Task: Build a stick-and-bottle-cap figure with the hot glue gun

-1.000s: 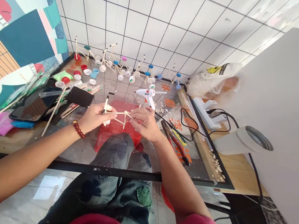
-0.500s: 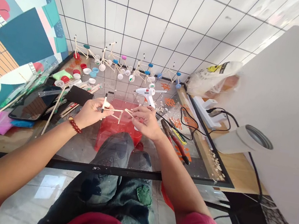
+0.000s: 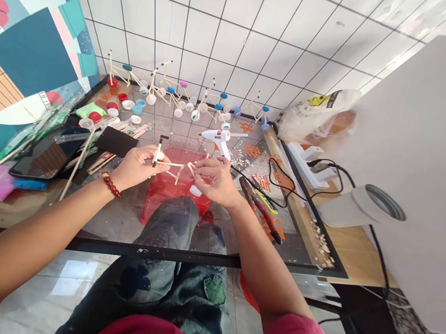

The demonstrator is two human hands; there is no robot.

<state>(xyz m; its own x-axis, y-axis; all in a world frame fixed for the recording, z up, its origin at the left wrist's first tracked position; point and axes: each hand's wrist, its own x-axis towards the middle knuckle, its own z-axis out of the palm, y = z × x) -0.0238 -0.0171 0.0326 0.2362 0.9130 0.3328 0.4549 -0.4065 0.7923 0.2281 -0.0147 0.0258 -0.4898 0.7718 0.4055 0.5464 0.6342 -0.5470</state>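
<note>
Over the near part of the glass worktop, the left hand has its fingers pinched on a pale wooden stick frame, covering one end. A pale bar with black ends crosses there. The right hand, its fingers nearly closed, grips two pale thin sticks meeting at an angle, their outer ends hidden; whether they touch the frame is too small to tell. Beyond lies a white glue gun; farther, pale stick models with coloured discs line the white tiled wall.
</note>
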